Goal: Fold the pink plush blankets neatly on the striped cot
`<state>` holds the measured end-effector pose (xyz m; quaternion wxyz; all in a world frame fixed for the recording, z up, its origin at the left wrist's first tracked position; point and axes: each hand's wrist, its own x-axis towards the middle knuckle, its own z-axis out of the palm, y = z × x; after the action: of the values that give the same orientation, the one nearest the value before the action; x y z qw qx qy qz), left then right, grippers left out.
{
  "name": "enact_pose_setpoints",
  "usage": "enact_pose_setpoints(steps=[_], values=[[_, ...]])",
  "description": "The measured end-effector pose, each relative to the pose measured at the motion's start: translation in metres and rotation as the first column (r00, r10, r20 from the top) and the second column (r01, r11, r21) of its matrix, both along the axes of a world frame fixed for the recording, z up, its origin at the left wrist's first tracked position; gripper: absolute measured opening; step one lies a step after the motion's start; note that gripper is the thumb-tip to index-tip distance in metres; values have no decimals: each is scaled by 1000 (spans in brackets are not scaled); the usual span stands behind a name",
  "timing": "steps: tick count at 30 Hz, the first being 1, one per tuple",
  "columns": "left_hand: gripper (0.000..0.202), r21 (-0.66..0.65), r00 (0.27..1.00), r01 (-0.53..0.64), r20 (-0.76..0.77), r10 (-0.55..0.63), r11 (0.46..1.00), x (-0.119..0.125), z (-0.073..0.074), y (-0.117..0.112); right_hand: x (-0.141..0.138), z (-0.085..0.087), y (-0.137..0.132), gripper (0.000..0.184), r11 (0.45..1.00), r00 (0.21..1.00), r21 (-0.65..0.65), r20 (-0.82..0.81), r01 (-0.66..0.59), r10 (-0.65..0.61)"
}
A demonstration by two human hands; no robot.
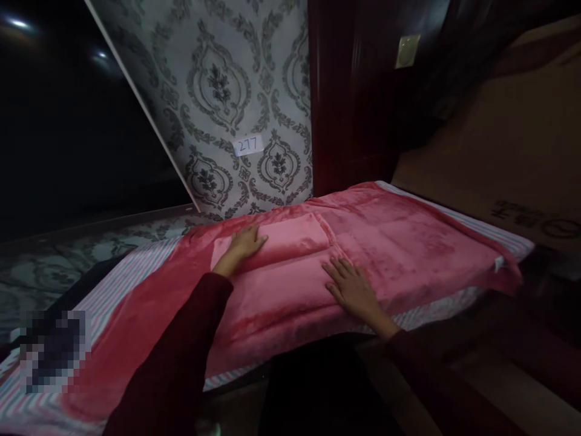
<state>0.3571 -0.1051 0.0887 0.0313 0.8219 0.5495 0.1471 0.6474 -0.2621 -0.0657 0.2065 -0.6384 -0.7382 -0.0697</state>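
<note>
A pink plush blanket (399, 242) lies spread over a bed with a striped sheet (113, 278). On top of it sits a lighter pink folded piece, like a pillow or folded blanket (290, 242). My left hand (245, 243) rests flat on the left end of that folded piece, fingers together and stretched out. My right hand (351, 287) lies flat on its near right side, fingers spread. Both arms wear dark red sleeves. Neither hand holds anything.
Patterned grey wallpaper (218, 91) with a paper label reading 277 (248, 145) stands behind the bed. A dark red wooden post (336, 97) rises at the head. A brown cardboard sheet (512, 139) leans at the right. A blurred patch sits at the lower left.
</note>
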Motion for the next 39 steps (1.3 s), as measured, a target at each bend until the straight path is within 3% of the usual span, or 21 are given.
enact_pose_setpoints(steps=[3, 6, 9, 13, 16, 19, 22, 25, 27, 29, 31, 33, 36, 39], values=[[48, -29, 998, -48, -37, 46, 998, 6, 1, 17, 0, 2, 0, 53, 1000, 1000, -10, -17, -4, 4], [40, 11, 985, -117, -124, 118, 993, 9, 6, 13, 0, 2, -1, 53, 1000, 999, 1, -31, -8, 8], [28, 94, 967, -122, -212, 140, 988, 10, 13, -10, -2, 3, -2, 52, 1000, 999, 15, -44, -10, 11], [20, 251, 960, 59, -279, 14, 966, 7, 14, -66, 0, 3, -1, 50, 1000, 992, 29, -124, -6, 9], [23, 295, 935, 185, -347, -76, 937, 0, -3, -114, 7, 1, 0, 48, 996, 955, 82, -295, -17, 41], [31, 298, 913, 282, -376, -159, 912, -13, -35, -153, 15, -4, -4, 45, 987, 840, 138, -543, 79, 9], [42, 314, 912, 296, -373, -170, 902, -26, -64, -174, 23, -6, -13, 43, 964, 678, 140, -733, 227, -53], [48, 322, 932, 247, -337, -133, 914, -39, -76, -180, 30, 0, -22, 45, 943, 584, 172, -811, 284, -28], [49, 336, 951, 191, -295, -90, 922, -45, -73, -180, 33, 13, -27, 45, 936, 617, 215, -787, 278, -2], [50, 351, 967, 125, -254, -34, 928, -51, -67, -179, 32, 30, -29, 45, 935, 728, 286, -684, 211, 45], [54, 341, 970, 69, -242, 16, 937, -57, -62, -179, 27, 47, -30, 48, 938, 857, 342, -499, 56, 131], [58, 306, 964, 33, -261, 51, 951, -64, -60, -180, 21, 57, -28, 55, 941, 936, 313, -274, -131, 221], [61, 251, 951, -10, -296, 87, 968, -75, -63, -184, 19, 56, -21, 69, 948, 955, 142, -37, -285, 293], [60, 229, 953, -55, -278, 120, 972, -87, -66, -183, 26, 43, -10, 68, 956, 958, 75, 4, -285, 285]])
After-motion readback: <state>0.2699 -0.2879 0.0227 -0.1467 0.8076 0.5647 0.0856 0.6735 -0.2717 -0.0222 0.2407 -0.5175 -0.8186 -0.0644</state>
